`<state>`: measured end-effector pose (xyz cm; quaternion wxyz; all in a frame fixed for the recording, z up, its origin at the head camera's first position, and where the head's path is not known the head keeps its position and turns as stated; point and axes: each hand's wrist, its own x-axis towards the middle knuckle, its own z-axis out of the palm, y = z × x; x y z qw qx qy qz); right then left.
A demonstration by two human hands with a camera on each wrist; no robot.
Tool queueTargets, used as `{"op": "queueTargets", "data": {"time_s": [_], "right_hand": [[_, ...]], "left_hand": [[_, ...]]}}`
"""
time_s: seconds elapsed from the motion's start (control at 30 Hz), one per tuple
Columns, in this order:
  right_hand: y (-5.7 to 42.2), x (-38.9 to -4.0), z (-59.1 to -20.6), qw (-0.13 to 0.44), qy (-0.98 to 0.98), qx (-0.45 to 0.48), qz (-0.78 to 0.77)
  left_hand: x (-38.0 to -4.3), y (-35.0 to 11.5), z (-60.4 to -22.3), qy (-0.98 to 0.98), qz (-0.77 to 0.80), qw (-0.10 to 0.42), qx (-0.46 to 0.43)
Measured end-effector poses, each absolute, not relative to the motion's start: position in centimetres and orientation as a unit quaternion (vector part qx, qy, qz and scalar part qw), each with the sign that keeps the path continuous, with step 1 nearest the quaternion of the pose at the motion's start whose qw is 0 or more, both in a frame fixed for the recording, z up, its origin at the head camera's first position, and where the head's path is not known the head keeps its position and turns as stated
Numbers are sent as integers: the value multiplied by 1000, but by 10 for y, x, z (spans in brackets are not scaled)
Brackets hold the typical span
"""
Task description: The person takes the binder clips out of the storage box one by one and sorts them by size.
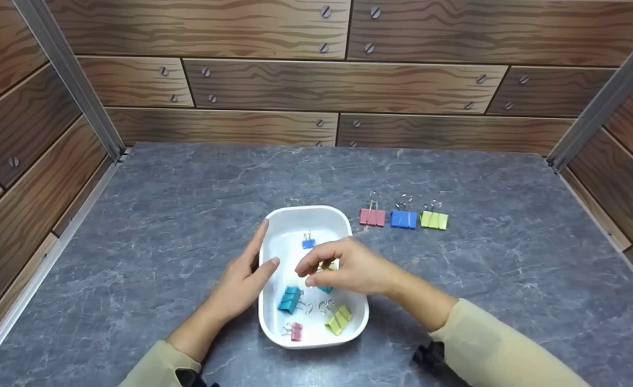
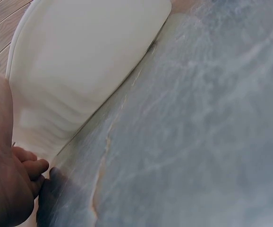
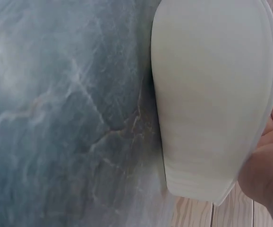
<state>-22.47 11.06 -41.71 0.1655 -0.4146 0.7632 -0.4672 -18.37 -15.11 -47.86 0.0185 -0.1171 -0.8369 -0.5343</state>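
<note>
In the head view a white plastic tub (image 1: 269, 317) stands on the table. My left hand (image 1: 239, 285) rests against its left side, index finger stretched along the rim and thumb over the edge. Above the tub's right half hovers my right hand (image 1: 351, 266), its fingers bent and nothing visible between fingertips and thumb. Inside lie a small blue binder clip (image 1: 308, 243), a teal binder clip (image 1: 290, 300), a yellow-green binder clip (image 1: 338, 320) and a small pink binder clip (image 1: 296, 332). Another yellow clip and a teal one are partly hidden by the right hand.
Right of the tub, a pink binder clip (image 1: 372, 217), a blue binder clip (image 1: 403, 219) and a yellow-green binder clip (image 1: 434, 220) form a row on the grey marbled table (image 1: 488, 242). Wood-patterned walls (image 1: 273, 80) enclose the back and sides.
</note>
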Motion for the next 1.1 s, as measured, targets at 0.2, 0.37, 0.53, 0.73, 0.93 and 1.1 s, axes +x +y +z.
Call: {"op": "queueTargets", "data": {"time_s": [0.2, 0.37, 0.53, 0.73, 0.93, 1.1], "right_hand": [[107, -222, -422, 137, 772, -453, -425], [106, -219, -423, 105, 792, -471, -374], [105, -219, -422, 97, 810, -476, -328], [106, -217, -421, 102, 825, -477, -286], [104, -216, -422, 97, 836, -479, -249], [102, -217, -421, 101, 841, -477, -234]], "left_hand": [[-184, -152, -478, -841, -528, 21, -115], [-184, -152, -477, -840, -530, 21, -114], [-184, -151, -476, -842, -526, 22, -114], [-184, -150, -478, -840, -528, 21, -121], [-184, -150, -479, -840, -530, 17, -117], [-185, -151, -479, -838, -531, 23, -119]]}}
